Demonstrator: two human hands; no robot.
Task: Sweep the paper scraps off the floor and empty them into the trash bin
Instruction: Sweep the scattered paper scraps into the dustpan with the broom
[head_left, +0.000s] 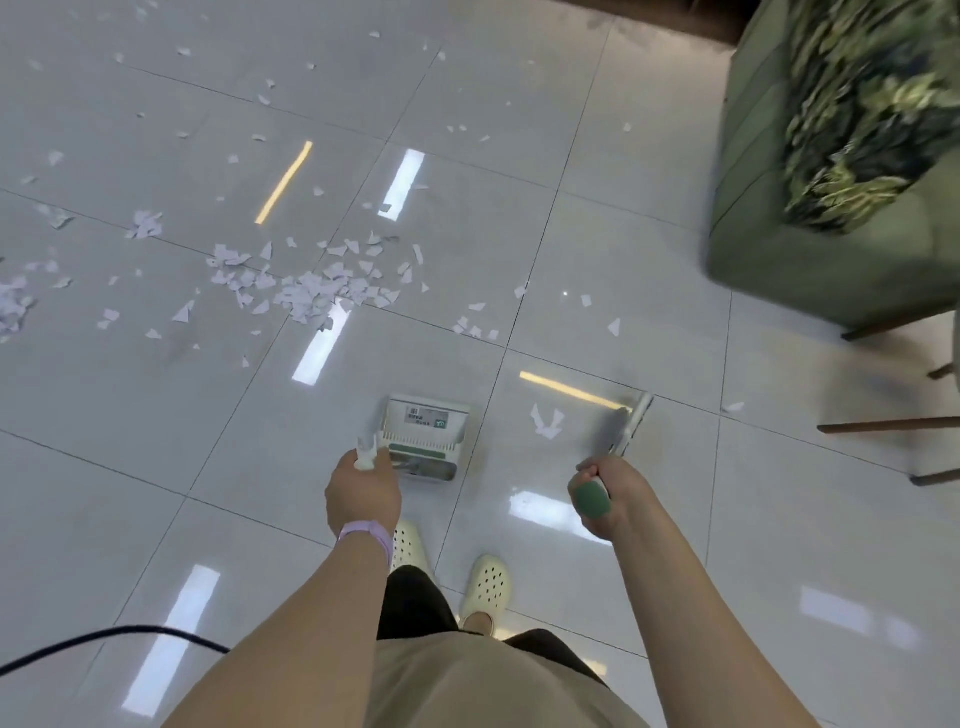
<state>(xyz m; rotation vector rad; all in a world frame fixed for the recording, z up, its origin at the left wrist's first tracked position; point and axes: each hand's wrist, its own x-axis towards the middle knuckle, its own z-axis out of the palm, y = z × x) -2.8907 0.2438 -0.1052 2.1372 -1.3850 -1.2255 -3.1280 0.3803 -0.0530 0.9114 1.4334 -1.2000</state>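
Note:
White paper scraps (311, 293) lie scattered over the glossy tiled floor, thickest in a pile left of centre, thinner toward the far left and top. A few scraps (545, 422) lie between the dustpan and the broom. My left hand (363, 493) grips the handle of a white and green dustpan (426, 434) that hangs just above the floor. My right hand (605, 496) grips the green-capped handle of a broom, whose head (626, 423) is down near the floor to the right of the dustpan. No trash bin is in view.
A green upholstered armchair (779, 218) with a leaf-patterned cushion stands at the right, with dark wooden chair legs (888, 426) below it. A black cable (114, 636) crosses the floor at the lower left. My feet in white clogs (485, 584) stand behind the dustpan.

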